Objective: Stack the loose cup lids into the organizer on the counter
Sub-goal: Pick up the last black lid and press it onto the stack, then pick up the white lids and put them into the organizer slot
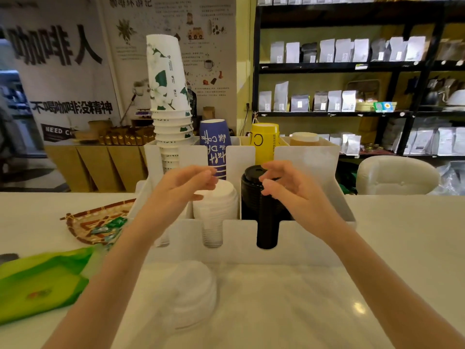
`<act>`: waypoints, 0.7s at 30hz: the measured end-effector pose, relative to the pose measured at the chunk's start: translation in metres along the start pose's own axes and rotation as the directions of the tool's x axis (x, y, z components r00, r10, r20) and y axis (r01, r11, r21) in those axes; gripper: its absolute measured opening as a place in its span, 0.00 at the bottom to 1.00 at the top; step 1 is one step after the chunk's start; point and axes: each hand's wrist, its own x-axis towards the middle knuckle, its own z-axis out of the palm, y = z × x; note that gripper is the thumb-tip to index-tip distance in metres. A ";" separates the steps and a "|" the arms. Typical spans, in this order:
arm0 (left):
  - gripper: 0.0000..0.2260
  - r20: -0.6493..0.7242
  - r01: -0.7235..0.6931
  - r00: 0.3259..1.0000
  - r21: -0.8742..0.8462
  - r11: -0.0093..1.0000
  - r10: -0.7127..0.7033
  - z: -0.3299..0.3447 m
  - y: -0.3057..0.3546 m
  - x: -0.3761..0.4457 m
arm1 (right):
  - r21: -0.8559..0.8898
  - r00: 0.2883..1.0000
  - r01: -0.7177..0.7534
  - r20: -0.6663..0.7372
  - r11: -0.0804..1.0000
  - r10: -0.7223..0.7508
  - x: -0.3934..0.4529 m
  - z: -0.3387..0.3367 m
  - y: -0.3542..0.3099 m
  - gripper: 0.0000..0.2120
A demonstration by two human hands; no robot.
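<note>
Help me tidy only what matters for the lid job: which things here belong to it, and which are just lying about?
Belongs to the job:
- loose pile of white plastic lids on the counter
- white slotted organizer
- white lid stack and black lid stack inside it

Just lying about:
- woven bamboo tray holding green-wrapped sweets
- green plastic bag

White organizer (pixel 309 238) upright on counter; white lids (pixel 216 200) and black lids (pixel 254 195) stacked in adjacent slots; loose white lid pile (pixel 193 293) lies in front
</note>
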 end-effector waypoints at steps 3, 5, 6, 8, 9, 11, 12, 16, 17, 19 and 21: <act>0.08 -0.012 0.015 1.000 0.096 0.995 -0.014 -0.011 -0.020 -0.023 | 0.032 0.994 -0.044 0.101 0.999 0.040 -0.017 0.027 0.003 0.14; 0.12 0.011 0.032 0.999 0.175 0.984 -0.035 -0.015 -0.034 -0.040 | 0.001 0.981 -0.070 0.179 0.998 0.069 -0.032 0.046 0.007 0.17; 0.17 0.035 0.048 0.998 0.210 0.976 -0.057 -0.017 -0.041 -0.048 | -0.033 0.970 -0.088 0.225 0.996 0.093 -0.040 0.055 0.010 0.19; 0.28 0.099 0.101 0.986 0.288 0.952 -0.134 -0.019 -0.054 -0.064 | -0.084 0.939 -0.132 0.309 0.988 0.152 -0.053 0.072 0.014 0.25; 0.34 0.130 0.137 0.973 0.331 0.934 -0.189 -0.019 -0.061 -0.071 | -0.110 0.920 -0.156 0.345 0.982 0.185 -0.059 0.079 0.016 0.28; 0.40 0.158 0.190 0.948 0.418 0.888 -0.277 -0.018 -0.073 -0.085 | -0.164 0.880 -0.201 0.403 0.966 0.251 -0.068 0.091 0.019 0.36; 0.42 0.156 0.200 0.941 0.455 0.868 -0.299 -0.018 -0.079 -0.091 | -0.180 0.863 -0.216 0.425 0.960 0.274 -0.071 0.097 0.020 0.40; 0.47 0.166 0.212 0.930 0.484 0.849 -0.327 -0.014 -0.096 -0.112 | -0.190 0.836 -0.234 0.461 0.954 0.297 -0.084 0.111 0.019 0.50; 0.48 0.174 0.211 0.929 0.476 0.854 -0.326 -0.014 -0.100 -0.114 | -0.181 0.839 -0.229 0.462 0.957 0.288 -0.086 0.113 0.018 0.50; 0.50 0.168 0.212 0.933 0.455 0.865 -0.317 -0.013 -0.105 -0.116 | -0.159 0.843 -0.212 0.469 0.964 0.263 -0.089 0.115 0.018 0.48; 0.49 0.162 0.202 0.941 0.441 0.874 -0.299 -0.012 -0.108 -0.116 | -0.136 0.851 -0.201 0.467 0.970 0.242 -0.090 0.116 0.019 0.44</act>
